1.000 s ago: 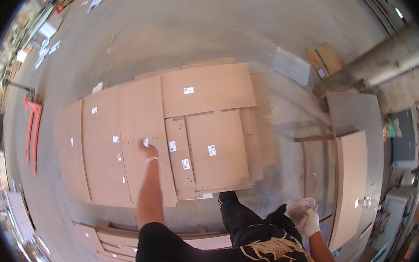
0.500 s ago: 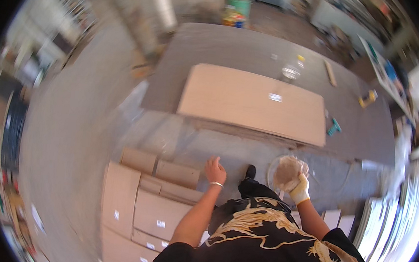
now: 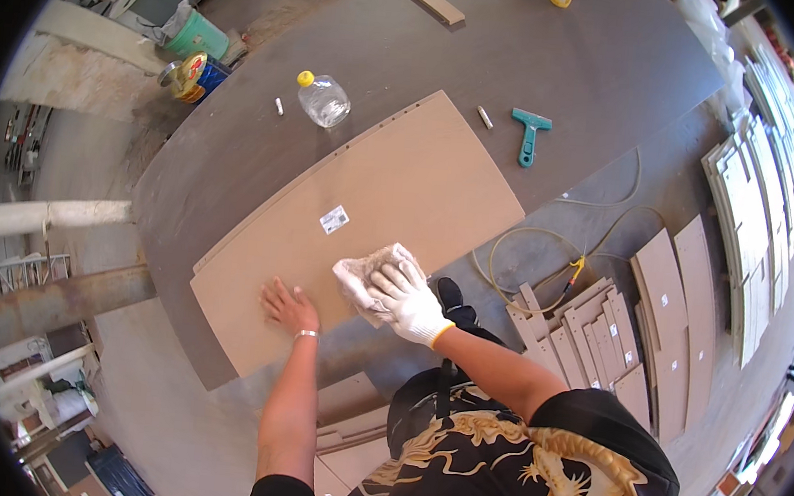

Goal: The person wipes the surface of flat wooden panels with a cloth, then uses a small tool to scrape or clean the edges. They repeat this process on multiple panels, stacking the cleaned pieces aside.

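A long light-brown panel [image 3: 421,175] with a white label lies on a large dark tabletop [image 3: 237,151]. My left hand [image 3: 290,309], bare and wearing a bracelet, rests on the panel's near left part with its fingers spread. In a white knitted glove, my right hand [image 3: 408,303] holds a crumpled pale cloth [image 3: 355,278] against the panel's near edge. The fingers lie over the cloth, and its underside is hidden.
Beyond the panel are a clear bottle [image 3: 324,102] with a yellow cap, a teal scraper [image 3: 529,137], a white stick [image 3: 485,117] and a wooden strip [image 3: 432,2]. A yellowish hose [image 3: 489,265] coils on the floor, beside stacked panels [image 3: 586,333].
Both hands have gone from in front of the table to the panel. The left now lies flat; the right has brought the cloth onto it. My view has turned and come nearer the table.
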The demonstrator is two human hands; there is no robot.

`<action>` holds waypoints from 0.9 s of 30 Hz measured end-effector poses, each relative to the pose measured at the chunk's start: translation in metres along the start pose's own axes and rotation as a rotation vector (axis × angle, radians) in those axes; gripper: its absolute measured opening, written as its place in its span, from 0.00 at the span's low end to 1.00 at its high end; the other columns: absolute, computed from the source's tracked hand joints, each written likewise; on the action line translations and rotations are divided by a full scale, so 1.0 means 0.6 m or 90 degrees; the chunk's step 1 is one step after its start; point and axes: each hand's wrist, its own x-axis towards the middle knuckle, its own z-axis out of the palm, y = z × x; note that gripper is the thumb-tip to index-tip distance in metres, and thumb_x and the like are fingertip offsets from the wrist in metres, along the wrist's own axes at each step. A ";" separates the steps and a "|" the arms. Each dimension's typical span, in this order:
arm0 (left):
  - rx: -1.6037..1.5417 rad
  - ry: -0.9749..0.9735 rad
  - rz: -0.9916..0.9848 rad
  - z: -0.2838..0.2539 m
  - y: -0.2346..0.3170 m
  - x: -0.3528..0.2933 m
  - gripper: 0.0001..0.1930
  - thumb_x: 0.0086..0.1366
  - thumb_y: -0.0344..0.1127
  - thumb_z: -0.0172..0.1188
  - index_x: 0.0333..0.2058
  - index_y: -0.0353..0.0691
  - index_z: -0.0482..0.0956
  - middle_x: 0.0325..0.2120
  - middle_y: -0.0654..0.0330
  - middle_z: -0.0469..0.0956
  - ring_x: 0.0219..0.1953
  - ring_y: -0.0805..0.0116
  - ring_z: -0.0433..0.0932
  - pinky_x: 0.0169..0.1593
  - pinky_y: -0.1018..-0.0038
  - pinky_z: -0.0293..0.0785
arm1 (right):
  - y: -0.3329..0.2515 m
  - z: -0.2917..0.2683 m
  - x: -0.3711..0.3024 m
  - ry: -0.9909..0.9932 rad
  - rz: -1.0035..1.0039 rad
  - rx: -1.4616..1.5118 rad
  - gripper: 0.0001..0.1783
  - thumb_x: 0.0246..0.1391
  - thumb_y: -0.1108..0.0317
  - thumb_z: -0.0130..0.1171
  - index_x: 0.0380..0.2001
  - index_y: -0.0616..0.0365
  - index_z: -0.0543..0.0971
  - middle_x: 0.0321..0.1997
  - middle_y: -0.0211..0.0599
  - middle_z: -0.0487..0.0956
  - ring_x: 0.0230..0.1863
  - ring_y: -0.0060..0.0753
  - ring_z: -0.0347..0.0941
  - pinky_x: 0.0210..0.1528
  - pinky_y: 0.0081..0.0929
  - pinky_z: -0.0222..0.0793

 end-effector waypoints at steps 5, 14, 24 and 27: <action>0.039 0.038 0.099 -0.011 -0.020 -0.012 0.38 0.78 0.48 0.47 0.81 0.45 0.49 0.83 0.43 0.39 0.83 0.36 0.36 0.78 0.29 0.35 | 0.234 -0.045 -0.058 0.031 0.380 -0.166 0.28 0.55 0.64 0.63 0.60 0.58 0.82 0.72 0.47 0.76 0.76 0.56 0.65 0.84 0.59 0.46; 0.027 0.009 0.127 -0.014 -0.024 -0.023 0.43 0.72 0.46 0.51 0.80 0.36 0.49 0.82 0.35 0.40 0.82 0.29 0.36 0.78 0.29 0.30 | 0.364 -0.086 0.348 0.166 0.341 -0.284 0.22 0.65 0.65 0.56 0.60 0.38 0.85 0.71 0.34 0.77 0.77 0.53 0.62 0.82 0.61 0.46; -0.044 0.031 0.141 -0.012 -0.017 -0.026 0.41 0.68 0.51 0.52 0.75 0.34 0.62 0.79 0.31 0.48 0.81 0.25 0.38 0.76 0.22 0.29 | 0.318 -0.018 0.307 0.053 0.304 -0.285 0.32 0.61 0.72 0.57 0.68 0.36 0.80 0.81 0.51 0.65 0.81 0.61 0.57 0.85 0.62 0.40; -0.058 -0.024 0.124 -0.017 -0.014 -0.030 0.42 0.67 0.51 0.55 0.75 0.32 0.61 0.79 0.30 0.47 0.81 0.24 0.36 0.76 0.22 0.26 | 0.192 0.117 0.385 -0.034 -0.002 -0.325 0.36 0.61 0.71 0.55 0.70 0.21 0.77 0.83 0.49 0.62 0.81 0.54 0.59 0.86 0.62 0.37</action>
